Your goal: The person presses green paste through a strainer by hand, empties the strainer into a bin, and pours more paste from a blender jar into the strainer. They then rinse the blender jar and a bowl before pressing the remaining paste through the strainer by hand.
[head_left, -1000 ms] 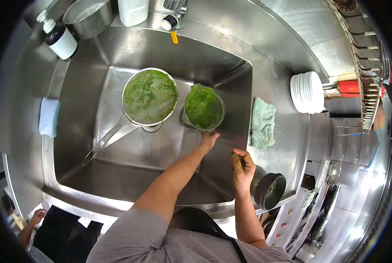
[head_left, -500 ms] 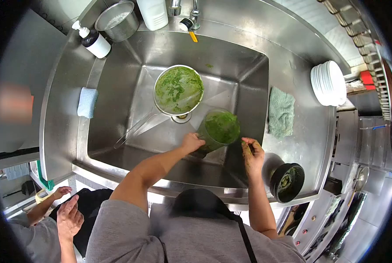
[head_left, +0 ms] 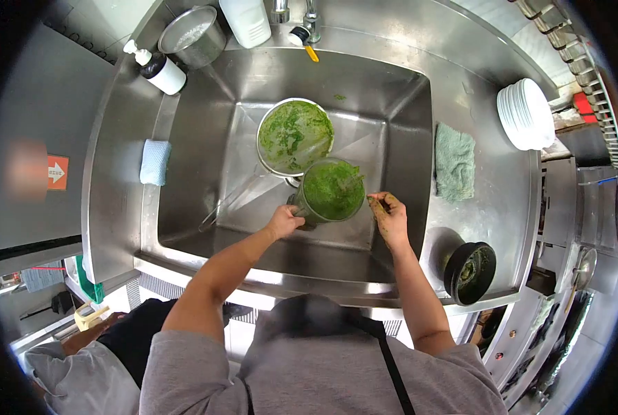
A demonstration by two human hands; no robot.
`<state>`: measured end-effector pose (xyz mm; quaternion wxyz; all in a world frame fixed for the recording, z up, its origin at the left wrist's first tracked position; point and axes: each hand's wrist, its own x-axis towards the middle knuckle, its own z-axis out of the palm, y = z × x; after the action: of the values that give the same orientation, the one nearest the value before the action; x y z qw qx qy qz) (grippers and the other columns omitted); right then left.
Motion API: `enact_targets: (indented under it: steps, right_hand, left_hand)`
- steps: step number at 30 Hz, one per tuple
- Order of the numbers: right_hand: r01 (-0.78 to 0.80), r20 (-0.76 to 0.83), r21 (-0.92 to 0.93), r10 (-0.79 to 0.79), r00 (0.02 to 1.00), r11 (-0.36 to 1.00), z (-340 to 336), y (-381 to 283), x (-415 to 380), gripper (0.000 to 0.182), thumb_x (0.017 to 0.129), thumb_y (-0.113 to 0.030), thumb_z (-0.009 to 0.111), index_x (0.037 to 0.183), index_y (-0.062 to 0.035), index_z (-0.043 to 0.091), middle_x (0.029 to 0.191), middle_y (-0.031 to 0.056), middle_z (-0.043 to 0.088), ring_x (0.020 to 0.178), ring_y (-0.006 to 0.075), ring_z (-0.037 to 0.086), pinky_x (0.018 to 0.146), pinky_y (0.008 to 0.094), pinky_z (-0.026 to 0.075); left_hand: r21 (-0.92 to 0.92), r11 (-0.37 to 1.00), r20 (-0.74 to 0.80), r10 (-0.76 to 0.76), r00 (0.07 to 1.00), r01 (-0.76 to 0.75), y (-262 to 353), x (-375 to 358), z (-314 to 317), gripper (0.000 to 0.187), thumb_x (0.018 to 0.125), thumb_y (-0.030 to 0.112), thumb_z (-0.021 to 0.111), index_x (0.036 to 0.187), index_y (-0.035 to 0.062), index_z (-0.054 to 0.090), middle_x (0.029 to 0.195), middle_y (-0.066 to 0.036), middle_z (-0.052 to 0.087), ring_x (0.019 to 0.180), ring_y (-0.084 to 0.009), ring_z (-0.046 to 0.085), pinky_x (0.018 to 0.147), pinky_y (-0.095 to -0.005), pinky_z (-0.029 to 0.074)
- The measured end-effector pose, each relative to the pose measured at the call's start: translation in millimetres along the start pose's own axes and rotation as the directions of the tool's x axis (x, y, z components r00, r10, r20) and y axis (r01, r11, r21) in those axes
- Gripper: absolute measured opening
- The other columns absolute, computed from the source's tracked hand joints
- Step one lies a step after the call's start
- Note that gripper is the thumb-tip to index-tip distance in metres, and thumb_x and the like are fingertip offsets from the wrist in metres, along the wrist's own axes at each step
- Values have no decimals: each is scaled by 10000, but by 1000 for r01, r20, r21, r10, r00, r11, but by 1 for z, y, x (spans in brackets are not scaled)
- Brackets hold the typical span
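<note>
My left hand is wrapped round the handle of a clear blender jar, held over the sink and tilted so its mouth faces me. Thick green puree coats the inside of the jar. Just right of the rim, my right hand has its fingers drawn together in a pinch, with green smears on them; what they hold, if anything, is too small to tell. Partly behind the jar, a round strainer with green residue in it sits in the sink, its long handle pointing toward the near left.
The steel sink has a blue cloth on its left ledge. To the right are a green towel, a black lid and stacked white plates. A pump bottle and metal pot stand back left. Another person is at lower left.
The blender jar has come up and left, now overlapping the strainer's edge. My right hand has followed, staying beside the rim. The other person's hands have dropped mostly out of sight.
</note>
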<state>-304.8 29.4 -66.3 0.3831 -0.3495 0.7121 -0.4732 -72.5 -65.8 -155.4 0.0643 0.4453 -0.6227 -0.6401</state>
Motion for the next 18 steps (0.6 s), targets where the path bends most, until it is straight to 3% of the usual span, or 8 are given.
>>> enact_targets:
  steps: [3, 5, 8, 9, 12, 13, 15, 18]
  right_hand:
    - [20, -35, 30, -19, 999, 999, 14, 11, 10, 90, 763, -43, 524, 819, 14, 565, 684, -5, 515, 601, 48, 433, 553, 192, 361]
    - [-32, -44, 10, 32, 999, 999, 16, 17, 7, 89, 762, -51, 530, 814, 11, 566, 680, -6, 517, 596, 51, 435, 553, 198, 366]
    - [-90, -51, -117, 85, 995, 989, 17, 26, 9, 103, 759, -85, 544, 790, 11, 564, 653, 3, 522, 584, 55, 445, 550, 211, 379]
    - [-115, -56, -130, 108, 993, 985, 16, 30, 8, 116, 756, -100, 552, 778, 14, 561, 638, 9, 522, 578, 57, 446, 546, 214, 380]
    - [-175, -75, -151, 166, 983, 973, 15, 38, 11, 136, 750, -118, 562, 762, 17, 558, 625, 20, 523, 573, 61, 450, 543, 217, 382]
    - [-214, -92, -155, 201, 975, 965, 14, 40, 16, 139, 748, -121, 565, 758, 17, 558, 628, 24, 524, 575, 62, 453, 545, 218, 382]
    - [-192, -101, -148, 178, 979, 970, 14, 44, 24, 136, 746, -119, 565, 762, 16, 560, 632, 26, 527, 575, 64, 452, 545, 220, 383]
    - [-164, -124, -152, 146, 981, 975, 19, 48, 31, 138, 743, -117, 567, 772, 17, 564, 635, 33, 531, 575, 71, 457, 550, 225, 388]
  left_hand:
    - [-40, 999, -56, -36, 998, 34, -17, 19, 10, 164, 642, 58, 546, 779, -23, 586, 691, -50, 600, 610, -102, 515, 588, -250, 420]
    - [-345, 938, -81, -13, 997, -16, -31, 20, 27, 172, 678, 73, 572, 833, 0, 594, 778, -41, 605, 694, -101, 523, 650, -247, 415]
    - [-485, 874, -57, -9, 998, -20, -34, 13, 47, 183, 704, 103, 599, 855, 2, 585, 789, -34, 596, 727, -105, 519, 686, -246, 405]
    - [-304, 938, 32, -162, 986, 164, -13, 5, 39, 214, 703, 199, 627, 778, 7, 570, 702, -41, 570, 677, -113, 506, 649, -243, 394]
    - [-414, 846, 148, -302, 942, 336, -21, 8, 38, 267, 691, 278, 627, 686, 28, 535, 616, -30, 517, 607, -109, 474, 581, -240, 367]
    - [-415, 849, 146, -294, 945, 328, -22, 13, 37, 267, 691, 278, 627, 686, 28, 535, 616, -30, 517, 607, -109, 474, 581, -240, 367]
    - [-501, 836, -33, -278, 960, 224, -21, 17, 34, 374, 698, 368, 602, 522, 71, 457, 545, -36, 479, 556, -127, 464, 518, -245, 356]
    - [-434, 880, -14, -220, 975, 192, -18, 12, 18, 339, 698, 336, 606, 536, 71, 470, 504, -24, 450, 506, -114, 433, 477, -249, 333]
